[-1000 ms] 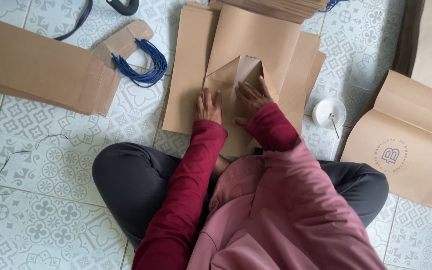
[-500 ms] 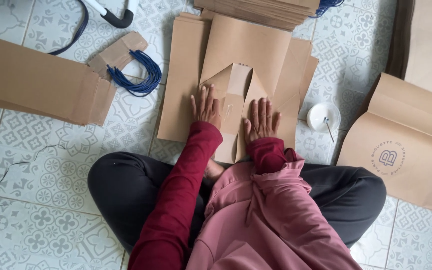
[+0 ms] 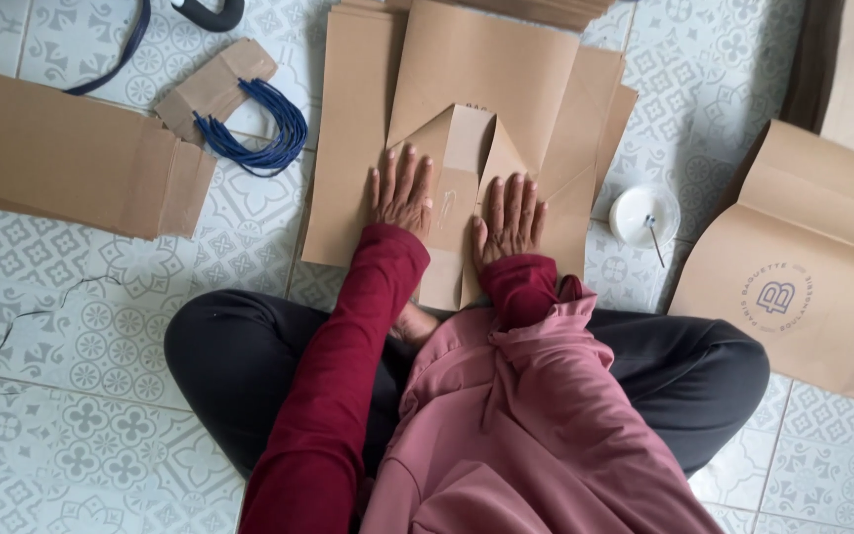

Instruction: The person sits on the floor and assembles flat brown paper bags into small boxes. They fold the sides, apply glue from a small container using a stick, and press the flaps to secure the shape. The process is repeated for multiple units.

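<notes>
On the patterned tile floor (image 3: 101, 326), just ahead of the crossed legs of the seated person, lies a flat brown paper bag (image 3: 491, 94) with its folded bottom flaps turned up toward the person. Both hands rest flat on that fold. The left hand (image 3: 402, 193) lies palm down with fingers spread apart on the left flap, gripping nothing. The right hand (image 3: 509, 218) lies just beside it on the right flap, also palm down, fingers a little apart, clamped on nothing. Between the two hands runs the narrow centre strip of the fold. The bag sits on top of a few more flat brown sheets (image 3: 348, 148), whose edges show to the left and right of it.

Toward the left edge of the floor lies a long flattened brown bag (image 3: 61, 153). Just beside its right end is a bundle of blue cord (image 3: 264, 133) looped around a small piece of brown card (image 3: 212, 84). A thin dark thread (image 3: 27, 321) curls on the tiles near the person's left knee.

To the right of the stack, near the right hand, stands a small white round dish (image 3: 640, 213) with a thin stick in it. Farther right lies another brown bag with a round printed emblem (image 3: 793, 267), well apart from the hands.
</notes>
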